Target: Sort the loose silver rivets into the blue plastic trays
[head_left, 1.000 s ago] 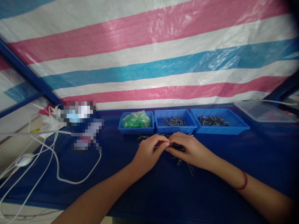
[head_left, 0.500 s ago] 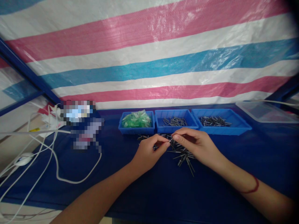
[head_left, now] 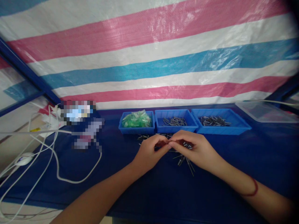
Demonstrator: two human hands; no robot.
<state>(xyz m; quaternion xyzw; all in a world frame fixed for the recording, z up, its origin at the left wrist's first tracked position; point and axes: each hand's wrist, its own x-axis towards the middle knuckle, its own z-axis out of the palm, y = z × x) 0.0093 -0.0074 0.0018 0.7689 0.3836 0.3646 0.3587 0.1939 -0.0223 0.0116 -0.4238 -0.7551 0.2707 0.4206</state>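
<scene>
My left hand (head_left: 149,152) and my right hand (head_left: 193,149) meet fingertip to fingertip over a loose heap of small metal pins (head_left: 184,157) on the dark blue table (head_left: 140,183). Both hands are pinched closed, and what sits between the fingertips is too small to name. Just behind them stand three blue trays: the left tray (head_left: 136,129) holds green plastic pieces (head_left: 136,119), the middle tray (head_left: 175,128) and the right tray (head_left: 220,129) hold metal pins.
White cables (head_left: 58,168) loop across the table's left side, next to a blurred-out object (head_left: 81,124). A clear plastic lid or box (head_left: 263,112) lies at the far right. A striped pink, white and blue tarp (head_left: 149,56) hangs behind the table.
My right hand lifted off the pin heap half a second ago and has now come back down to meet my left fingertips. My left hand has barely moved.
</scene>
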